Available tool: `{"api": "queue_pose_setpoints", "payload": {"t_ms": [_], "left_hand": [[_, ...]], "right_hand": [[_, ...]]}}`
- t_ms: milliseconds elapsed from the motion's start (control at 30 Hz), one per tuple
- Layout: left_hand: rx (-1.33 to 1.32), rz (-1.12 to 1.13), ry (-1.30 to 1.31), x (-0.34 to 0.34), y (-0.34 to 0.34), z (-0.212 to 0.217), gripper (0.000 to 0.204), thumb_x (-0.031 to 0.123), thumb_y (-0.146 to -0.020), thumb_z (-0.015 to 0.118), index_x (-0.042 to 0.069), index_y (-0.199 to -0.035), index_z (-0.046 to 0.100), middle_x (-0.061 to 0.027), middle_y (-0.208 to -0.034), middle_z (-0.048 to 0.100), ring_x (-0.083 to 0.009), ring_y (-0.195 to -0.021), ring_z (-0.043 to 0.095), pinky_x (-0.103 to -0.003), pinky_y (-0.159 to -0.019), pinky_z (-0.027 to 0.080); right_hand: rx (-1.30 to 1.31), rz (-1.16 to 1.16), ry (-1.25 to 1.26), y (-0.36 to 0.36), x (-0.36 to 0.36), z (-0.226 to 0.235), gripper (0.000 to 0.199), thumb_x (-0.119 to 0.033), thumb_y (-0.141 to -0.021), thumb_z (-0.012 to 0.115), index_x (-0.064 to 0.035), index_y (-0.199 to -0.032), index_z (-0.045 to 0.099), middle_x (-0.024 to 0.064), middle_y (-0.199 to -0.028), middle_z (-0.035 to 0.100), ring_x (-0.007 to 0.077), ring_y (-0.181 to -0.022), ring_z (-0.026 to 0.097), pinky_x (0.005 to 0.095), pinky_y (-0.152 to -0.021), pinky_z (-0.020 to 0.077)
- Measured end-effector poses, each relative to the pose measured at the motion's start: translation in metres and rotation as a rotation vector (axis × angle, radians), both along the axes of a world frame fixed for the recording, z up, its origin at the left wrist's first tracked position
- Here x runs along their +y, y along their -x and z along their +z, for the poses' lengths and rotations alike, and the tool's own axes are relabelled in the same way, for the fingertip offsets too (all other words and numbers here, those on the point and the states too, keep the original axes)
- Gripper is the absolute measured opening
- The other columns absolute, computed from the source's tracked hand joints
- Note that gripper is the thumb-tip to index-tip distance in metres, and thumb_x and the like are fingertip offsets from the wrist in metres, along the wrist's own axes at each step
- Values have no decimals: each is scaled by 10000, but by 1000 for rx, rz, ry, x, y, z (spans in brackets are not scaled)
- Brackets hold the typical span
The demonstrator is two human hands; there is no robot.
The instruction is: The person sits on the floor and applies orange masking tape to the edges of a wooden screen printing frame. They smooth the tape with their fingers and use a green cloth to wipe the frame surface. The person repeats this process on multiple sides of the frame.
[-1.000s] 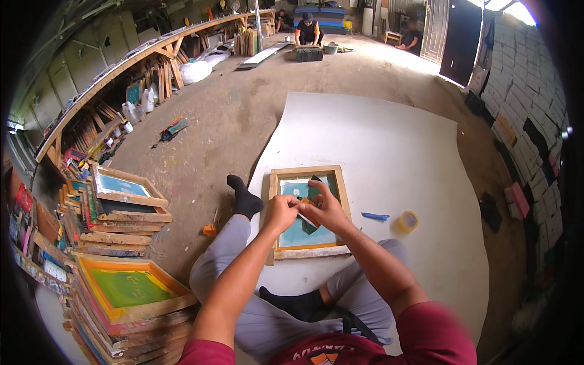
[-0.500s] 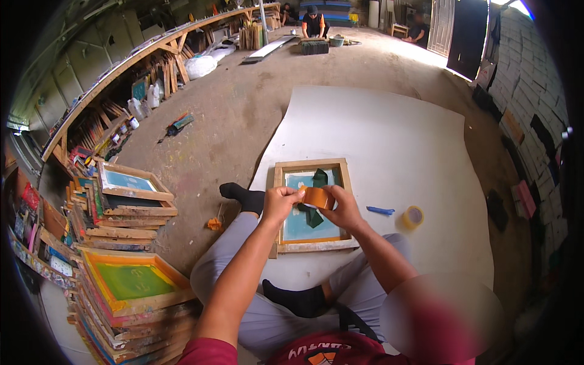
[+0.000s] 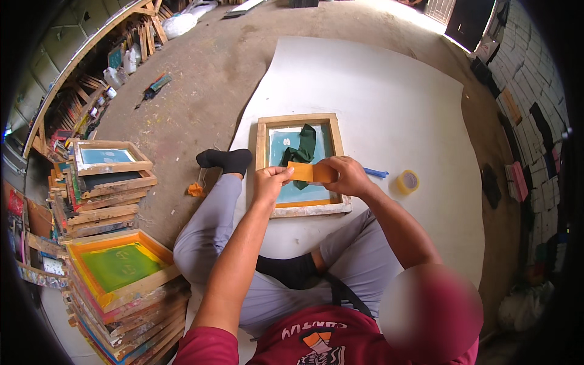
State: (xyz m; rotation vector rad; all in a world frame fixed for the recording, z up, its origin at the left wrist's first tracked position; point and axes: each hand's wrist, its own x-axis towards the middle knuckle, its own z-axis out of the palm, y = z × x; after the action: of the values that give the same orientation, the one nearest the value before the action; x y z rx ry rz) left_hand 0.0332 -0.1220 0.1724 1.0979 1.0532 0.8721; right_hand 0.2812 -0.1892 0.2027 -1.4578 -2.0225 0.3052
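One length of orange tape (image 3: 300, 172) is held at both ends, over the lower half of the wooden frame (image 3: 263, 143). The left hand (image 3: 269, 182) pinches the free end between thumb and fingers; the right hand (image 3: 351, 176) grasps the roll (image 3: 326, 174). Clearance above the blue mesh (image 3: 319, 193) cannot be judged from this view.

Handling of the tape:
1. Keep the left pinch at the extreme edge, so that little adhesive is touched.
2. Pull in line with the roll. A skewed pull may crease the strip or tear it.
3. Keep tension even across the full width; slack could let the strip fold onto itself.
4. Keep the strip clear of the green piece (image 3: 308, 141), which lies on the mesh partly behind it. Accidental contact would probably stick.
5. Steady the roll in the right hand and let it turn under control.

Changes from half a second earlier:
- The strip now presents a flat, longer face; the curved side of the roll was more prominent then.
- More of the green piece is exposed above the hands.
- The view is tipped further down.
- The yellow roll (image 3: 407, 182) and blue item (image 3: 375, 173) remain to the right of the frame.
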Motion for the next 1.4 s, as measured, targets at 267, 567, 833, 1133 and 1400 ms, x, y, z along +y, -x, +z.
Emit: {"api": "queue_pose_setpoints", "payload": {"t_ms": [267,567,833,1133,1400], "left_hand": [[106,137,211,10,56,-74,197,165,-935,790,-17,-988,738,-80,-930,745,-156,-847,683,-305,-826,543],[224,203,174,-22,68,-158,175,163,-903,838,-4,-906,785,-27,-819,742,-87,-721,621,-257,-683,476],[238,203,170,-9,61,-155,176,152,-914,826,-15,-908,772,-49,-792,730,-115,-707,637,-268,-670,487],[210,257,195,32,56,-136,178,149,-925,824,-16,-896,764,-51,-825,748,-110,-772,673,-266,-744,515],[211,202,106,50,44,-130,187,164,-933,820,-16,-912,775,-44,-838,753,-107,-781,677,-262,-759,523]], "right_hand": [[-90,-110,218,-65,-28,-64,243,-222,-799,773,-127,-1021,744,117,-945,751,378,-894,716,463,-786,574],[53,-161,709,-79,-20,-134,501,-253,-611,903,45,-964,708,184,-1113,653,324,-1008,660,409,-853,542],[312,-340,900,-74,-3,-129,388,-191,-675,900,32,-935,718,118,-864,711,232,-828,685,376,-731,529],[169,-278,635,-79,17,-104,538,-321,-678,948,6,-1013,683,154,-943,718,284,-872,703,411,-778,540],[-61,-113,565,-112,19,-79,563,-347,-672,964,-126,-1133,728,78,-1093,769,293,-982,735,414,-865,573]]}}
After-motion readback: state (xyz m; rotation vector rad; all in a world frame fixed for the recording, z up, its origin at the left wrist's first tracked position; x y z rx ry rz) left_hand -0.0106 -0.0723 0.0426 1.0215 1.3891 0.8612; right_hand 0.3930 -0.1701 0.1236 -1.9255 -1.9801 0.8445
